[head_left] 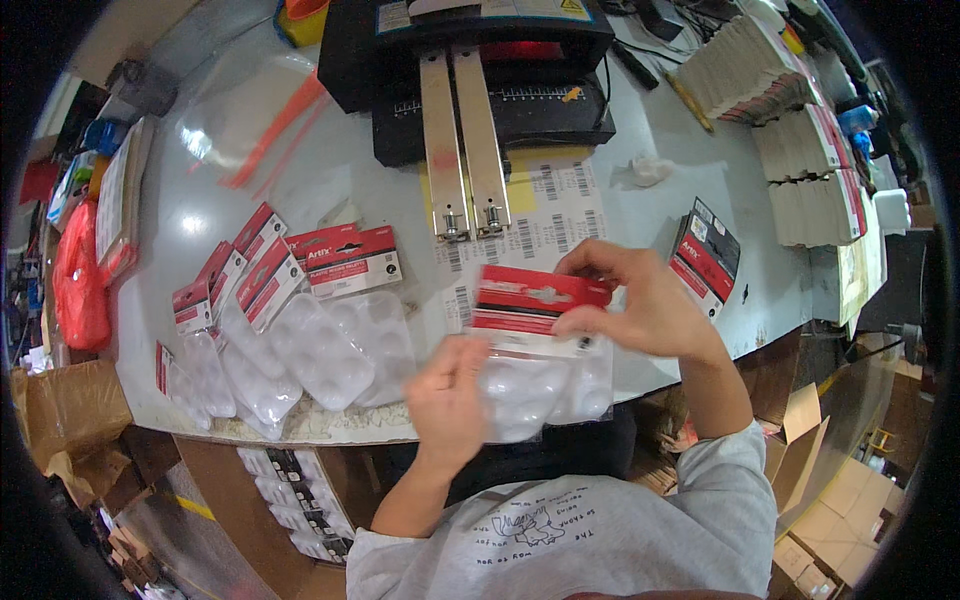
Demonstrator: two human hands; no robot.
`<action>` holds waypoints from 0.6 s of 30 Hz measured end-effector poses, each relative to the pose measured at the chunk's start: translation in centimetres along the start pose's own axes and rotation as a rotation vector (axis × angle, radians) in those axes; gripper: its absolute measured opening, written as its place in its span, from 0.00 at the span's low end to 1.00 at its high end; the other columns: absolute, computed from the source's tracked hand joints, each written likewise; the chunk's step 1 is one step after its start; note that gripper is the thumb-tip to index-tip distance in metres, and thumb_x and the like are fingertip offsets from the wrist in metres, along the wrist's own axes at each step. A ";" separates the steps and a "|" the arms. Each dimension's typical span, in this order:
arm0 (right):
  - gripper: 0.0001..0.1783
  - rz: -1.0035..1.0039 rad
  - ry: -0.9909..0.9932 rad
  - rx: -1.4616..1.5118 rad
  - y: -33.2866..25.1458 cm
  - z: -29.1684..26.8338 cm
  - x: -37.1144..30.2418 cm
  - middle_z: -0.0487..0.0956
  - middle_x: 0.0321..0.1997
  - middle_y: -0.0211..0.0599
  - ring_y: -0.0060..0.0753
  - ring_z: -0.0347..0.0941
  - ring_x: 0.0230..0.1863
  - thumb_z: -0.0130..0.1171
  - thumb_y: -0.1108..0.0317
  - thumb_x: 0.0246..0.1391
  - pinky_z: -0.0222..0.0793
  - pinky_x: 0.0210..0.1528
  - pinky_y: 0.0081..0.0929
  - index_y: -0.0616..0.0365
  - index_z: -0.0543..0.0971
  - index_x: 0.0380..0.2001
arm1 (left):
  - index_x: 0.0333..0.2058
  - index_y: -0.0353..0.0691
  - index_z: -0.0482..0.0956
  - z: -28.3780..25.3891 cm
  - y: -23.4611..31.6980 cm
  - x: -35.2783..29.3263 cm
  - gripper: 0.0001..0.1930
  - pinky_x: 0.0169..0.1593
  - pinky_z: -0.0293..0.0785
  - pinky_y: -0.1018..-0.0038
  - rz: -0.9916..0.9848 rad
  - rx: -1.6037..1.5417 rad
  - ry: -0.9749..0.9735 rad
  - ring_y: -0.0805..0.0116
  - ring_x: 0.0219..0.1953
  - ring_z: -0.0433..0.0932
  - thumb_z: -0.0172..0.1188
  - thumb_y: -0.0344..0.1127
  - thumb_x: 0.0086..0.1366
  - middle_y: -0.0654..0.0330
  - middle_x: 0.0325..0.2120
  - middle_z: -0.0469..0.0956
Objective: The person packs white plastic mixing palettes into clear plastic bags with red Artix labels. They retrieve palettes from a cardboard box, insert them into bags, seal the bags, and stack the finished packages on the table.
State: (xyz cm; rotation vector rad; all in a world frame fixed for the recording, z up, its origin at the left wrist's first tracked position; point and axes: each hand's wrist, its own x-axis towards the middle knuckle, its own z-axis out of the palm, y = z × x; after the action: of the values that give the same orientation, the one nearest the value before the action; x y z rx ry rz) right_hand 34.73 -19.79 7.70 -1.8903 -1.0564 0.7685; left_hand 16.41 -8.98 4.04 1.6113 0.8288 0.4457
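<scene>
I hold a clear plastic blister palette with a red header card (540, 300) over the table's near edge. My right hand (640, 300) pinches the red card at its right end, thumb under and fingers on top. My left hand (450, 395) grips the clear bag and tray part at its lower left. A black sealing machine (470, 70) with two metal arms (465, 150) stands straight ahead.
Several finished packs with red cards (290, 300) lie fanned out at the left. A stack of red and black cards (708, 255) sits at the right. Label sheets (555, 210) lie under the machine arms. Card stacks (790, 120) fill the far right; cardboard boxes stand below the table.
</scene>
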 end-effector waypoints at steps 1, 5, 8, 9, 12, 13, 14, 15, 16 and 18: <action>0.18 0.087 -0.057 0.078 0.4 0.0 -0.2 0.78 0.21 0.38 0.29 0.74 0.24 0.65 0.58 0.46 0.68 0.29 0.27 0.63 0.78 0.32 | 0.32 0.31 0.77 -0.2 -0.1 0.2 0.12 0.30 0.65 0.82 -0.002 -0.056 0.045 0.81 0.25 0.66 0.53 0.36 0.66 0.65 0.21 0.75; 0.13 0.356 -0.234 0.262 1.4 0.5 -1.2 0.79 0.23 0.34 0.20 0.75 0.26 0.61 0.64 0.51 0.70 0.32 0.21 0.66 0.80 0.29 | 0.32 0.30 0.76 -0.5 -0.6 0.7 0.13 0.32 0.63 0.82 -0.049 -0.078 0.112 0.81 0.26 0.65 0.51 0.36 0.66 0.65 0.22 0.74; 0.12 0.401 -0.161 0.434 1.7 1.3 -1.6 0.79 0.24 0.36 0.21 0.75 0.25 0.58 0.69 0.53 0.70 0.31 0.18 0.71 0.79 0.29 | 0.32 0.30 0.76 -0.4 -0.9 0.9 0.13 0.31 0.63 0.82 -0.015 -0.075 0.144 0.80 0.26 0.65 0.51 0.36 0.67 0.66 0.21 0.74; 0.12 0.399 -0.142 0.468 1.7 1.5 -1.7 0.79 0.24 0.36 0.20 0.74 0.25 0.57 0.69 0.53 0.70 0.30 0.18 0.71 0.79 0.29 | 0.31 0.29 0.77 -0.3 -0.9 0.9 0.14 0.30 0.62 0.83 -0.010 -0.098 0.157 0.81 0.25 0.64 0.51 0.37 0.67 0.67 0.21 0.74; 0.11 0.408 -0.110 0.502 1.6 2.0 -2.1 0.78 0.24 0.35 0.20 0.74 0.25 0.57 0.69 0.53 0.69 0.29 0.17 0.71 0.78 0.29 | 0.30 0.29 0.77 -0.7 -1.0 0.7 0.15 0.30 0.61 0.84 -0.003 -0.086 0.174 0.82 0.25 0.64 0.52 0.38 0.66 0.68 0.22 0.74; 0.11 0.409 -0.104 0.505 1.5 2.2 -2.2 0.78 0.23 0.35 0.20 0.75 0.25 0.57 0.69 0.53 0.69 0.29 0.17 0.71 0.78 0.29 | 0.30 0.29 0.77 -0.9 -1.1 0.6 0.15 0.30 0.61 0.84 -0.007 -0.067 0.172 0.82 0.25 0.64 0.52 0.37 0.66 0.68 0.22 0.74; 0.11 0.369 -0.099 0.530 1.5 2.4 -2.4 0.78 0.23 0.35 0.20 0.75 0.25 0.56 0.69 0.53 0.69 0.28 0.17 0.70 0.78 0.29 | 0.29 0.30 0.77 -1.1 -1.2 0.4 0.15 0.30 0.61 0.84 0.003 -0.032 0.175 0.82 0.25 0.64 0.52 0.37 0.66 0.68 0.21 0.73; 0.11 0.420 -0.106 0.514 1.5 2.6 -2.4 0.77 0.23 0.34 0.19 0.74 0.24 0.56 0.69 0.53 0.68 0.27 0.17 0.70 0.77 0.28 | 0.30 0.30 0.77 -1.3 -1.3 0.3 0.14 0.30 0.61 0.84 -0.022 -0.061 0.167 0.82 0.26 0.64 0.51 0.37 0.66 0.68 0.22 0.74; 0.11 0.431 -0.114 0.521 1.6 2.8 -2.4 0.77 0.22 0.34 0.19 0.73 0.23 0.56 0.68 0.53 0.67 0.26 0.16 0.69 0.77 0.27 | 0.30 0.30 0.77 -1.5 -1.5 0.3 0.14 0.31 0.61 0.83 -0.034 -0.072 0.163 0.82 0.26 0.64 0.51 0.37 0.66 0.68 0.22 0.74; 0.11 0.448 -0.106 0.585 1.9 3.4 -1.9 0.76 0.21 0.32 0.18 0.72 0.21 0.56 0.68 0.53 0.65 0.23 0.16 0.67 0.77 0.26 | 0.31 0.30 0.76 -1.6 -1.9 0.7 0.14 0.32 0.62 0.81 -0.031 -0.065 0.165 0.80 0.26 0.65 0.49 0.37 0.67 0.65 0.23 0.74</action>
State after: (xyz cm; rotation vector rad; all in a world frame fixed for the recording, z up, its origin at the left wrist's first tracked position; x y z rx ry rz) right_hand 31.83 -20.80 4.65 -1.5863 -0.3863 1.2840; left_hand 15.23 -7.32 2.42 1.5142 0.9524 0.5830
